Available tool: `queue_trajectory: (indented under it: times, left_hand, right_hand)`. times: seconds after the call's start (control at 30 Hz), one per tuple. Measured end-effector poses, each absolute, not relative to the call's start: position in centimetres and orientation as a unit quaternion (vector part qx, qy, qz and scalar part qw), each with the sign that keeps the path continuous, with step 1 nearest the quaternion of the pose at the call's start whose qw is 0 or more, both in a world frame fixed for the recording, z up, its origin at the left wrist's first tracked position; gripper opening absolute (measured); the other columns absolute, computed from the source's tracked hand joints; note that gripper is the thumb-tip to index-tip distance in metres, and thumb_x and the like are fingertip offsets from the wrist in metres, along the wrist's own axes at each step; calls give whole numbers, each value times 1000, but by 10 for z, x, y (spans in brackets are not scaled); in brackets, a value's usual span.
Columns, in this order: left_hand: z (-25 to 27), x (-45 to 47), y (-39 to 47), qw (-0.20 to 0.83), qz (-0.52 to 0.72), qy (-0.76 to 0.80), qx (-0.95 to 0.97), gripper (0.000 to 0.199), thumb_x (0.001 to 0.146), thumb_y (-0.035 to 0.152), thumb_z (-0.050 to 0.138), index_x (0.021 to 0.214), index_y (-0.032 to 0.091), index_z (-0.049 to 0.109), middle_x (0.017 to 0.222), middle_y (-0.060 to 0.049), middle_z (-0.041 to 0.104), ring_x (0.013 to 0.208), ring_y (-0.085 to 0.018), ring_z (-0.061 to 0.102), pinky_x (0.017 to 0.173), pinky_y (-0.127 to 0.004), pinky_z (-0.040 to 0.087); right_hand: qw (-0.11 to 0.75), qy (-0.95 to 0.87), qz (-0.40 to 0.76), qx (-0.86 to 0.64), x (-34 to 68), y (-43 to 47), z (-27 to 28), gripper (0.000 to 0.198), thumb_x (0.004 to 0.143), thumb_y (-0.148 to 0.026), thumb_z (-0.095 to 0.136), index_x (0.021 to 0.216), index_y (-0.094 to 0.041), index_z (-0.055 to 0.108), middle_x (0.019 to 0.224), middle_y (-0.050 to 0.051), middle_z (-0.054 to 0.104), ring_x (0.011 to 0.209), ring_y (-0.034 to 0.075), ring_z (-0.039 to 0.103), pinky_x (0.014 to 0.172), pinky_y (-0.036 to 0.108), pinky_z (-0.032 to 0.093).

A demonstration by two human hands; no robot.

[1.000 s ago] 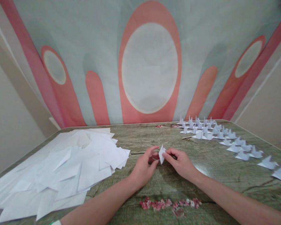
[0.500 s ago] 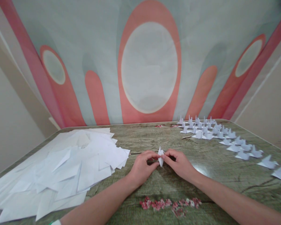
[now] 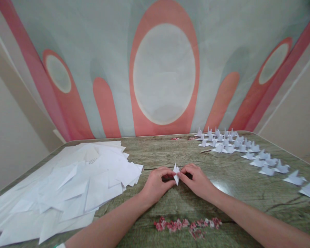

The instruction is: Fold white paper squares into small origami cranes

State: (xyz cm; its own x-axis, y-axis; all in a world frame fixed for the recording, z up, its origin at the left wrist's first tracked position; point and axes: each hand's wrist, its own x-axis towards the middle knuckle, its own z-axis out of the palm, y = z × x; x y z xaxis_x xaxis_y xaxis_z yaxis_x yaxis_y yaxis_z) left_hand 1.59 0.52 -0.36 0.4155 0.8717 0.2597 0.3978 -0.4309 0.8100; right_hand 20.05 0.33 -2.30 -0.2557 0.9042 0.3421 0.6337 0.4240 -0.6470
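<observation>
Between my two hands a small white folded paper crane [image 3: 176, 176] is held upright above the middle of the table. My left hand [image 3: 158, 182] pinches its left side between thumb and fingers. From the other side, my right hand [image 3: 195, 177] grips its right edge near the top with thumb and forefinger. One narrow point of the paper sticks up above the fingertips and another points down. The fingers hide part of its sides.
A wide pile of loose white paper sheets [image 3: 67, 193] covers the left of the wood-patterned table [image 3: 155, 151]. Rows of finished white paper cranes [image 3: 229, 148] stand along the right. A printed wall [image 3: 165, 75] rises behind the table's far edge.
The paper crane has tilted slightly, its upper point leaning a little further left and sitting slightly lower. Both hands keep their pinch and have hardly shifted.
</observation>
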Motion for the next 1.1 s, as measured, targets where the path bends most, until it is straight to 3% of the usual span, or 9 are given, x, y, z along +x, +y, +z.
queue_trajectory:
  times: [0.17, 0.33, 0.77, 1.1]
  left_hand:
    - [-6, 15, 6, 319, 336, 422, 779, 17, 66, 15, 63, 82, 18, 69, 78, -3, 66, 70, -16, 59, 68, -25, 45]
    - [-8, 13, 7, 299, 304, 432, 795, 17, 67, 19, 65, 83, 19, 69, 76, -2, 65, 66, -15, 57, 66, -25, 44]
    - [-6, 9, 7, 220, 247, 456, 826, 14, 74, 30, 63, 85, 27, 69, 81, 0, 57, 78, -14, 54, 71, -24, 41]
    - [-1, 9, 2, 160, 227, 435, 857, 10, 80, 26, 56, 80, 24, 66, 85, 1, 59, 81, -14, 55, 75, -23, 41]
  right_hand:
    - [351, -765, 166, -514, 204, 0, -20, 4, 75, -22, 57, 74, -19, 55, 74, 1, 57, 75, 18, 51, 72, 33, 38]
    - [349, -810, 198, -429, 203, -5, -16, 20, 70, -7, 53, 83, -20, 58, 89, 3, 57, 88, 19, 52, 78, 33, 39]
    - [307, -833, 183, -423, 202, -1, -18, 15, 72, -11, 59, 82, -21, 62, 87, 2, 60, 85, 18, 53, 78, 33, 37]
    - [297, -841, 184, -414, 203, 2, -18, 16, 73, -13, 61, 85, -23, 64, 88, 1, 61, 86, 17, 53, 79, 33, 36]
